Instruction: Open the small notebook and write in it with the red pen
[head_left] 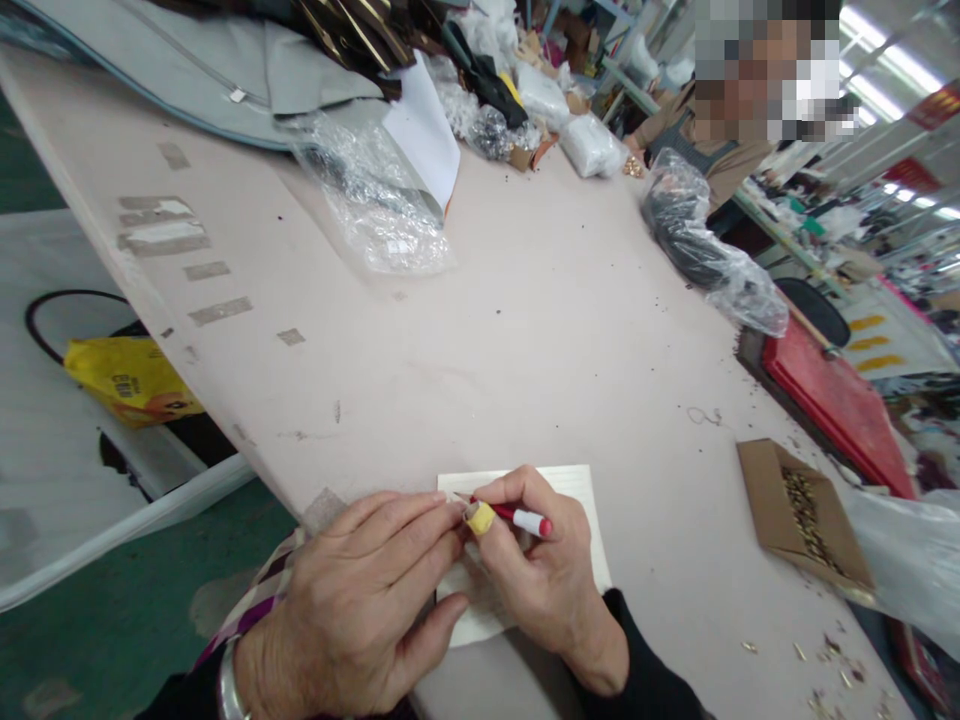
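Note:
A small cream board lies at the near edge of the pale pink table. My right hand rests on it and grips a thin red-and-white tool like a pen, its tip pointing left. A yellow wrap covers one fingertip of that hand. My left hand lies flat beside it, fingertips pressed down at the tool's tip, over the board's left edge. Whatever sits under the fingertips is hidden.
A brown cardboard tray of small brass parts lies to the right, with scraps scattered near it. Clear plastic bags, grey fabric and a red mat ring the table. Another person stands at the far side. A yellow bag lies on the floor at left.

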